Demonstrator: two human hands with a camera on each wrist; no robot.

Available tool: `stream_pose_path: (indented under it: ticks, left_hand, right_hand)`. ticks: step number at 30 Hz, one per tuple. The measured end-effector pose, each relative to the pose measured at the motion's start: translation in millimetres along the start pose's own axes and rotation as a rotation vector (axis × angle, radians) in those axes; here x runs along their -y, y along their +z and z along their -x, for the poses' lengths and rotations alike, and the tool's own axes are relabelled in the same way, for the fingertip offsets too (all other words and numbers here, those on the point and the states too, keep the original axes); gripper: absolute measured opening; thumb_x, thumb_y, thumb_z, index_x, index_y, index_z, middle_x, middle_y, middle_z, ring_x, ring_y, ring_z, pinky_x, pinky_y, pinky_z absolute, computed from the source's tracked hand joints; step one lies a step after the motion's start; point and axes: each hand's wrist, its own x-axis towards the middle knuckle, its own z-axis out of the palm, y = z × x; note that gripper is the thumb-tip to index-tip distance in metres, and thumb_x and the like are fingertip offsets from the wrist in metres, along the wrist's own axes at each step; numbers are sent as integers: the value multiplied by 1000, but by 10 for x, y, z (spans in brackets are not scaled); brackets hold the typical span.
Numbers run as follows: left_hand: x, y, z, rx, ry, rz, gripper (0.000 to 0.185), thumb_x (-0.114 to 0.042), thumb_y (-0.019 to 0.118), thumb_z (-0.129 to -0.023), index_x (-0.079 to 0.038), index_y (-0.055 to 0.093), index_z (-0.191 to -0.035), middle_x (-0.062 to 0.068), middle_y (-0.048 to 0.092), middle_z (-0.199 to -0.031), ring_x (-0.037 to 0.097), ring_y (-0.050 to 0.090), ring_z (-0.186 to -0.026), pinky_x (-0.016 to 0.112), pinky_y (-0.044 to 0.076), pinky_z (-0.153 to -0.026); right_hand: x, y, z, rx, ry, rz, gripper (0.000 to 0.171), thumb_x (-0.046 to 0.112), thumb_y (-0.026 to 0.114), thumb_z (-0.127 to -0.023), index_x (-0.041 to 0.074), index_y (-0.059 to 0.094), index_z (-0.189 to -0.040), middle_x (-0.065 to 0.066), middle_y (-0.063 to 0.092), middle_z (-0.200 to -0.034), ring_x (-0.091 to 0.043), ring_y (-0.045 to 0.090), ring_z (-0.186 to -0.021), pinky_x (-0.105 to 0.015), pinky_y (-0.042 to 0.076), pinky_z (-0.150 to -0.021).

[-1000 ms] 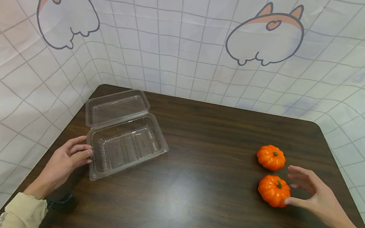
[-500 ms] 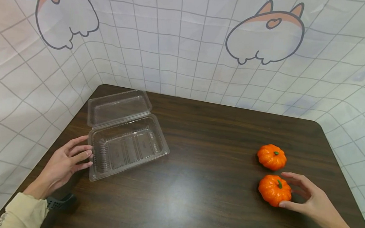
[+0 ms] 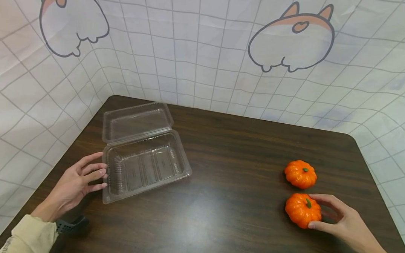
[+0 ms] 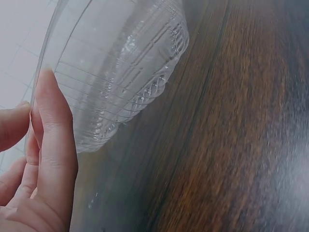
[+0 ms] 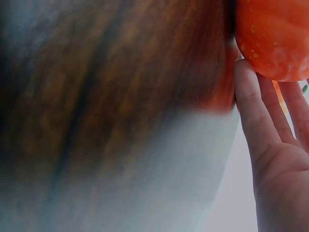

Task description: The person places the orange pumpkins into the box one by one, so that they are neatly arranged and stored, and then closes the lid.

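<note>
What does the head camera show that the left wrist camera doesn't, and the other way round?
Only the head view shows the two small orange pumpkins: the right hand curls round the nearer pumpkin, and the farther pumpkin sits beside it, untouched. It also shows the container's open lid and the white gridded backdrop.

Only the left wrist view shows, close up, the ribbed corner of the container's wall and a fingertip laid against it.

Both show the left hand, the clear plastic clamshell container and the dark wooden table.
</note>
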Motion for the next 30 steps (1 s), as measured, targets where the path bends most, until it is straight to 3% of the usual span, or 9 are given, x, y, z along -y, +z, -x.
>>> stream_pose_path:
  ticks: [9,24,30]
  left_hand:
    - [0,72,-11,0,-22,-6,54,-2,56,-105,-26,39,-150,-11,68,-116,7,69,-98,29,65,-83]
    - [9,233,-94,31,-41,-46,57,-4,59,-104,-23,37,-153,-11,67,-116,7,69,-98,30,65,-82]
    - [0,305,-137,53,-46,-66,58,-6,59,-104,-22,36,-154,-11,66,-117,8,69,-98,31,65,-82]
  right_hand:
    - [20,7,-41,-46,-24,-33,68,0,91,-73,10,64,-134,15,67,-127,14,57,-117,-2,49,-90]
    - [214,-59,-183,-48,-64,-47,69,-3,89,-74,8,63,-136,22,63,-129,14,57,-118,-2,49,-92]
    - [334,-51,-254,-77,-105,-82,70,-9,89,-70,5,64,-134,13,65,-128,10,62,-115,-4,52,-91]
